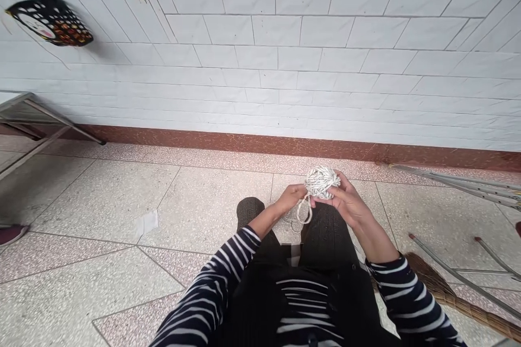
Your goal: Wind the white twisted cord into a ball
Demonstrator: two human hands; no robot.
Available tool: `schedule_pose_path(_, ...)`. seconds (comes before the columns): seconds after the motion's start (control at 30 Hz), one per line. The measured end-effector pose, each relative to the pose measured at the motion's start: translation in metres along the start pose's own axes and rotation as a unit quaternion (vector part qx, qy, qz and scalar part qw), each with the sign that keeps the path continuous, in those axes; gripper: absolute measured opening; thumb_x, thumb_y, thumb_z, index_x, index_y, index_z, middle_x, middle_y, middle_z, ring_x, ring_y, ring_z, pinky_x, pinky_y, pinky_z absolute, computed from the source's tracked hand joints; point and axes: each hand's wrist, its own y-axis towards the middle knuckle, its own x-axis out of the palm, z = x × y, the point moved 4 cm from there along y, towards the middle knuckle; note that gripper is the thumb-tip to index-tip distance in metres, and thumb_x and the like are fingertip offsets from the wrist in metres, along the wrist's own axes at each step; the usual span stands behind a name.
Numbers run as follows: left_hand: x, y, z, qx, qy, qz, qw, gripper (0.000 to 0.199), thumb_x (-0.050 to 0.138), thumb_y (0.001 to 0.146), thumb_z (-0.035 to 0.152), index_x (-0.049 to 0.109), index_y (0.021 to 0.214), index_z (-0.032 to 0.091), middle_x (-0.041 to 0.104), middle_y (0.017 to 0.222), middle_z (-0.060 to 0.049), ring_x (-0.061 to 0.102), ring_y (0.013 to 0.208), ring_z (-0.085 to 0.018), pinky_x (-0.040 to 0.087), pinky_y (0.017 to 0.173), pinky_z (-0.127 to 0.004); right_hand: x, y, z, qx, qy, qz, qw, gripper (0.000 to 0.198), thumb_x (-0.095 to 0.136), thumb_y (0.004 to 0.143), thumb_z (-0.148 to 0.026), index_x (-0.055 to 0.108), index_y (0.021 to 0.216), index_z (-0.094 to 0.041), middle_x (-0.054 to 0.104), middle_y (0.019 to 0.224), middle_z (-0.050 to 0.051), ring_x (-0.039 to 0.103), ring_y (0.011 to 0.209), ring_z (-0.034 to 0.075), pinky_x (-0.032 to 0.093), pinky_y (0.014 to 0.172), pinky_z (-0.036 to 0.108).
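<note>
Above my knees I hold a ball of white cord (pixel 321 181), wound in thick, uneven strands. My right hand (pixel 345 200) wraps round the ball's right side and underside, with the thumb on its front. At the ball's left edge, my left hand (pixel 292 196) has its fingers closed against the cord; the exact strand in them is hidden. A loose loop of cord (pixel 304 211) hangs below the ball between my hands. Thinner curls of cord trail down between my dark trousers' knees.
A broom (pixel 468 306) lies at my right, near metal legs (pixel 443 268) of some furniture. More metal poles (pixel 451 178) lean by the wall. Left are a metal-framed table (pixel 52 135), a white paper (pixel 147 222) on the floor, a shoe (pixel 12 234) and a hanging dotted bag (pixel 69 24).
</note>
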Motion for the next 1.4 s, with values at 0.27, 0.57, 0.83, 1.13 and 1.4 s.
schedule_pose_path(0.27, -0.025, -0.046, -0.031, -0.037, 0.070, -0.011, 0.997, 0.047, 0.066, 0.080, 0.059, 0.069, 0.076, 0.012, 0.065, 0.063, -0.001, 0.060, 0.065, -0.015, 0.046, 0.076, -0.027, -0.021, 0.013, -0.009, -0.041, -0.008, 0.061, 0.997, 0.044, 0.084, 0.064, -0.026, 0.064, 0.103, -0.031, 0.070, 0.104, -0.004, 0.068, 0.085, 0.019, 0.063, 0.070, 0.037)
schedule_pose_path(0.57, -0.057, -0.043, -0.031, -0.041, 0.038, 0.014, 0.998, 0.049, 0.057, 0.088, 0.057, 0.072, 0.075, 0.012, 0.072, 0.081, -0.008, 0.064, 0.086, -0.020, 0.043, 0.095, -0.033, -0.013, 0.004, -0.020, -0.025, 0.065, 0.014, 0.997, 0.033, 0.079, 0.070, -0.026, 0.066, 0.100, -0.028, 0.072, 0.099, -0.001, 0.068, 0.083, 0.019, 0.059, 0.058, 0.028)
schedule_pose_path(0.83, -0.076, -0.060, -0.045, -0.079, 0.149, 0.018, 0.985, 0.029, 0.068, 0.079, 0.042, 0.072, 0.079, 0.013, 0.067, 0.063, -0.002, 0.063, 0.068, -0.018, 0.049, 0.079, -0.031, -0.034, 0.012, -0.048, -0.074, 0.086, 0.059, 0.992, 0.039, 0.075, 0.073, -0.025, 0.062, 0.110, -0.029, 0.074, 0.101, 0.001, 0.071, 0.079, 0.019, 0.056, 0.051, 0.023)
schedule_pose_path(1.13, -0.105, -0.017, -0.007, 0.001, 0.326, 0.237, 0.915, 0.046, 0.061, 0.086, 0.020, 0.058, 0.132, 0.018, 0.058, 0.138, -0.012, 0.054, 0.125, -0.025, 0.038, 0.109, -0.041, -0.013, 0.003, -0.046, -0.073, 0.053, 0.020, 0.996, 0.037, 0.071, 0.075, -0.024, 0.061, 0.111, -0.028, 0.071, 0.115, 0.002, 0.069, 0.102, 0.024, 0.064, 0.073, 0.036)
schedule_pose_path(1.4, 0.014, 0.004, 0.005, 0.073, 0.106, -0.006, 0.992, 0.034, 0.056, 0.092, 0.044, 0.069, 0.092, 0.012, 0.072, 0.078, -0.006, 0.066, 0.076, -0.017, 0.049, 0.082, -0.030, 0.015, 0.009, -0.022, -0.042, -0.088, -0.020, 0.995, 0.048, 0.078, 0.068, -0.028, 0.054, 0.109, -0.030, 0.064, 0.114, 0.001, 0.067, 0.093, 0.024, 0.064, 0.071, 0.046)
